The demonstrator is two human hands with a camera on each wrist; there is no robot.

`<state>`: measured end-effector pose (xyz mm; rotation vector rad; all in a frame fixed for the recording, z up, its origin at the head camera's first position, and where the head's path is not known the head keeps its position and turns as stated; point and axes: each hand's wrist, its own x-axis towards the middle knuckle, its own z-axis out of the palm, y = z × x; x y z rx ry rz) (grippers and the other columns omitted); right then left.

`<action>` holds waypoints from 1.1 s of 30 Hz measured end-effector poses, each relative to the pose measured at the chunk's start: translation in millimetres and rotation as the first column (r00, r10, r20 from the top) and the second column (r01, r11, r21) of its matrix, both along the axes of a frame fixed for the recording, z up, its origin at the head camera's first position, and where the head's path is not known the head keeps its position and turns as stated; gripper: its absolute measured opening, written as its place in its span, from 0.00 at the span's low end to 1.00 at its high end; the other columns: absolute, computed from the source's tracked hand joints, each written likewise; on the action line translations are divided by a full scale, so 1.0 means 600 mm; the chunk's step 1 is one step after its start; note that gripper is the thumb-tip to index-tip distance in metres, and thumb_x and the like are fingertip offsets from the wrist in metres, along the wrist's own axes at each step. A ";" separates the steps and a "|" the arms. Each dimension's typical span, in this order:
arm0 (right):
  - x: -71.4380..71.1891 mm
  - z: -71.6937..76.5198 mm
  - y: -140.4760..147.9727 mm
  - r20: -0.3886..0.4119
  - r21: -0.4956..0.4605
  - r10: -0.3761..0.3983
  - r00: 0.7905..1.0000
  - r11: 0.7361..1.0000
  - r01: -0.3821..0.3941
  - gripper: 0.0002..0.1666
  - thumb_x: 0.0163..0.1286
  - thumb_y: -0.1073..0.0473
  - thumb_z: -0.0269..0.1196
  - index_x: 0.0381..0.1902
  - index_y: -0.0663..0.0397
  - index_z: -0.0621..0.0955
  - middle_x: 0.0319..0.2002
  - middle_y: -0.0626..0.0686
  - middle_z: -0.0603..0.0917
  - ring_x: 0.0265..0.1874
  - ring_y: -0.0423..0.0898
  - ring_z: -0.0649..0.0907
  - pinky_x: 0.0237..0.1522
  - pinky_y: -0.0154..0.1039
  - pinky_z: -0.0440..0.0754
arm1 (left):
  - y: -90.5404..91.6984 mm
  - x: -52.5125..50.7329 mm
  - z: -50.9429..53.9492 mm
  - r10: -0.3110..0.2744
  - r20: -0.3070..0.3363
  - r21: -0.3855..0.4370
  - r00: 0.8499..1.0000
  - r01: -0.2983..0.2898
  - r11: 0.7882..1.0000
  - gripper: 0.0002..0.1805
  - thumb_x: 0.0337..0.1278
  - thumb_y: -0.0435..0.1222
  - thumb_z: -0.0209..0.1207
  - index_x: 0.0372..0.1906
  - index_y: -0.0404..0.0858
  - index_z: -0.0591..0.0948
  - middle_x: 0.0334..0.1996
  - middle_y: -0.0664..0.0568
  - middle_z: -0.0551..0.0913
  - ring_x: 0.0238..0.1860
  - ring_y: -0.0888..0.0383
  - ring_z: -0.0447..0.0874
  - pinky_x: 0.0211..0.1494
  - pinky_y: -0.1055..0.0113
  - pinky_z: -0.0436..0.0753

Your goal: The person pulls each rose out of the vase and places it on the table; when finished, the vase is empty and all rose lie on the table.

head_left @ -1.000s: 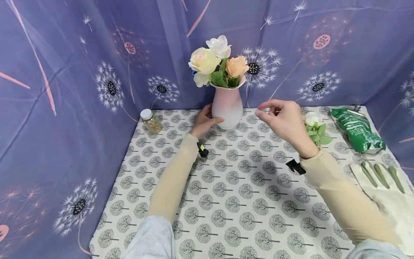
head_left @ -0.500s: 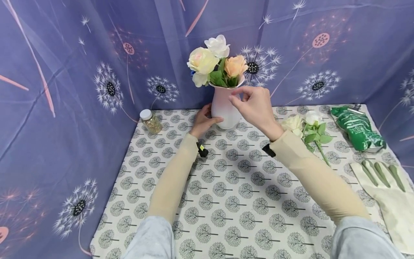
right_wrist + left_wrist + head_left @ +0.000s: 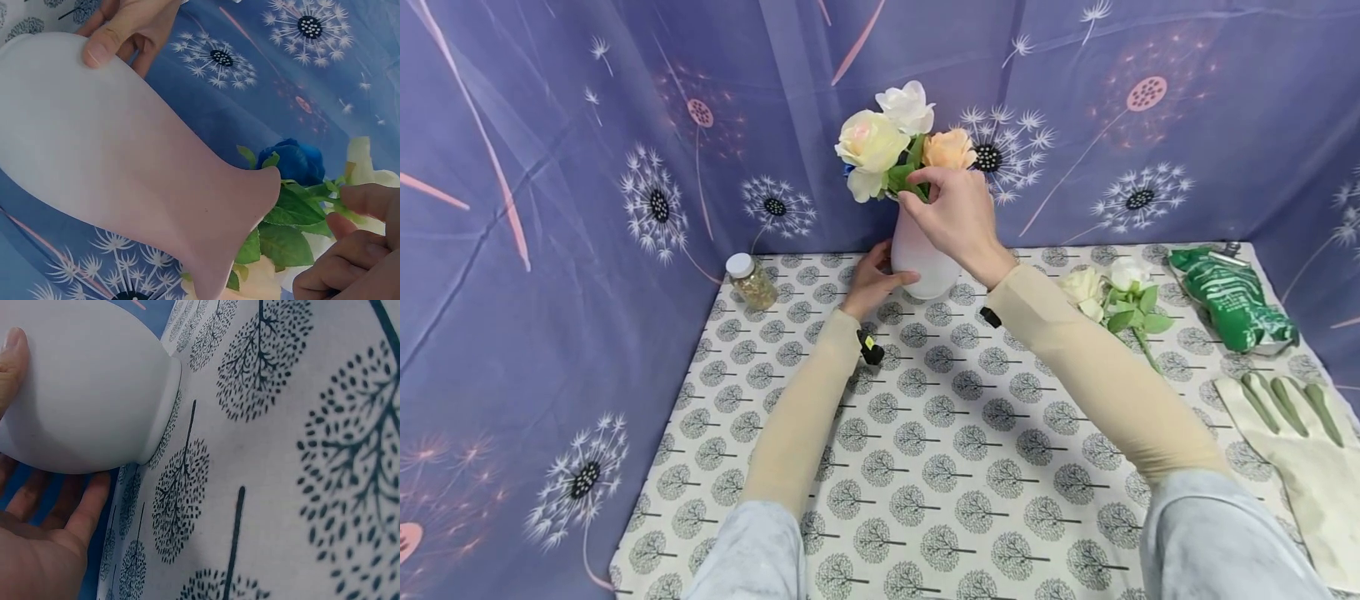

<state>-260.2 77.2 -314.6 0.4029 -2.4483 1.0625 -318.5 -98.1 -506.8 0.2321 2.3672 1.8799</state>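
Currently, at the left of the worktop, a lidded jar stands on the patterned tablecloth, well apart from the work. Next along, the left hand grips the lower body of the vase, thumb at the front and fingers behind; neither has visibly shifted over the last second. The vase stands upright on the cloth, near the backdrop, its mouth filled by a pale yellow flower, a white flower, a peach flower and, at the rim, a blue flower.

The change is in the right hand: from a position clear of the vase on its right, it has travelled leftward and up to the green leaves above the rim. Thumb and forefinger are set narrow; whether they pinch a stem or only touch it, I cannot tell. In effect, I judge, the work has passed from approach to handling the flowers, with the left hand as the steadying side.

Further right, that movement has uncovered a cream flower lying beside a loose white rose. Beyond them lie a green bag and, nearer the person, a pale glove.
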 end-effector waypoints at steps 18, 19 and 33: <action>-0.040 -0.005 -0.028 0.047 0.141 -0.080 0.996 0.987 0.073 0.14 0.76 0.56 0.68 0.53 0.52 0.93 0.40 0.58 0.94 0.34 0.55 0.85 0.38 0.51 0.84 | 0.001 -0.001 -0.001 -0.006 0.007 0.018 1.000 0.006 1.000 0.52 0.57 0.38 0.80 0.84 0.40 0.66 0.80 0.40 0.74 0.78 0.40 0.77 0.81 0.49 0.81; -0.041 -0.006 -0.028 0.048 0.145 -0.081 0.996 0.987 0.073 0.13 0.76 0.56 0.68 0.53 0.52 0.93 0.42 0.58 0.95 0.36 0.56 0.87 0.41 0.54 0.86 | 0.000 -0.001 -0.002 -0.006 0.007 0.022 1.000 0.006 1.000 0.52 0.57 0.38 0.80 0.84 0.40 0.66 0.80 0.40 0.74 0.78 0.40 0.77 0.81 0.49 0.81; -0.050 -0.012 -0.027 0.006 0.140 -0.078 0.997 0.987 0.077 0.12 0.77 0.57 0.67 0.50 0.54 0.93 0.44 0.60 0.95 0.42 0.62 0.90 0.46 0.61 0.89 | 0.000 -0.005 -0.005 -0.009 0.020 0.017 1.000 0.009 1.000 0.53 0.56 0.39 0.80 0.85 0.41 0.65 0.81 0.41 0.73 0.79 0.40 0.75 0.82 0.47 0.79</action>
